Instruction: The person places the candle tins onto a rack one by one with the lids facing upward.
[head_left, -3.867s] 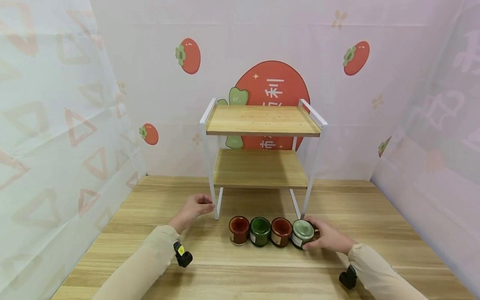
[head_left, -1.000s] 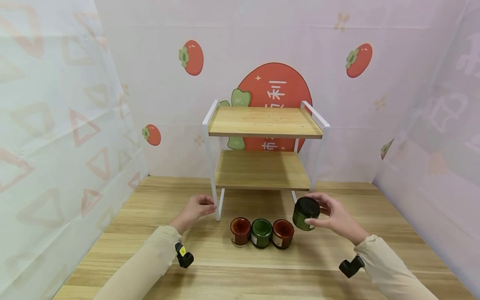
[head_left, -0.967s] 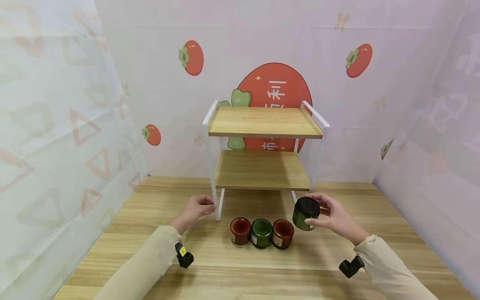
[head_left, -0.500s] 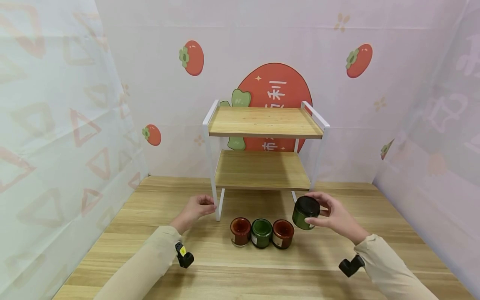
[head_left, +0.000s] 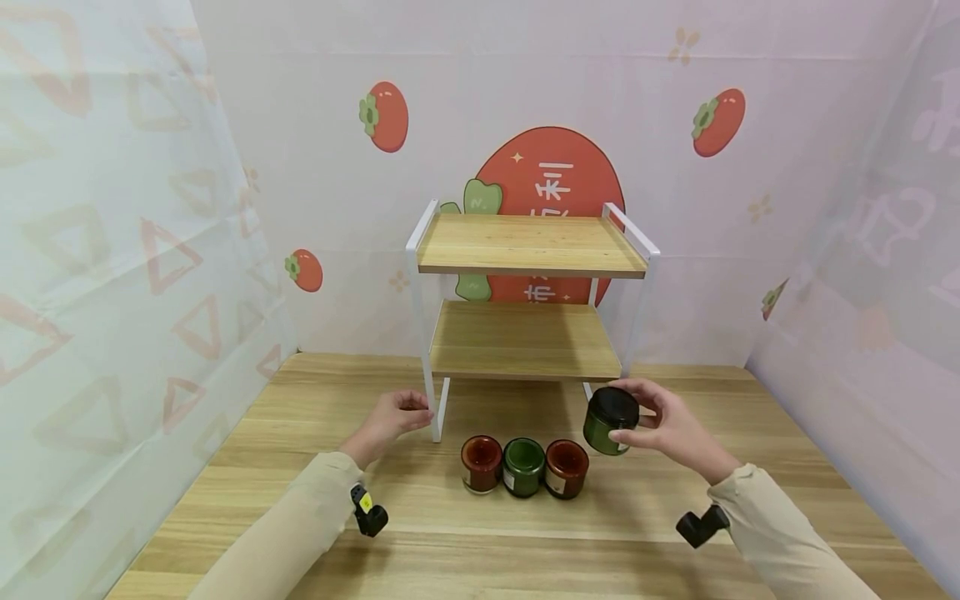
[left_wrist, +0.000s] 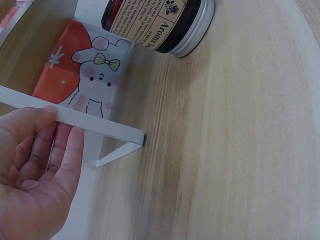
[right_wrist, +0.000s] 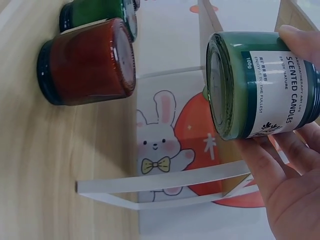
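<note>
My right hand (head_left: 667,425) grips a green scented candle jar (head_left: 612,421) above the table, right of the row. Its black lid faces up, and a white "Scented Candles" label (right_wrist: 280,90) shows in the right wrist view. In the head view, a red-brown jar (head_left: 481,463), a green jar (head_left: 523,467) and another red-brown jar (head_left: 566,468) stand in a row, upside down with their glass bases up. With thumb and fingertips, my left hand (head_left: 390,423) pinches the left front leg (left_wrist: 95,122) of the white-framed shelf.
The shelf unit has a wooden top board (head_left: 528,243) and a middle board (head_left: 525,337). It stands on the wood-grain table (head_left: 480,550) just behind the jars. Printed cloth walls (head_left: 330,183) enclose the back and both sides.
The rightmost jar has left the row and been turned from upside down to lid up in my right hand. Lately it rises slightly. My left hand stays at the shelf leg.
</note>
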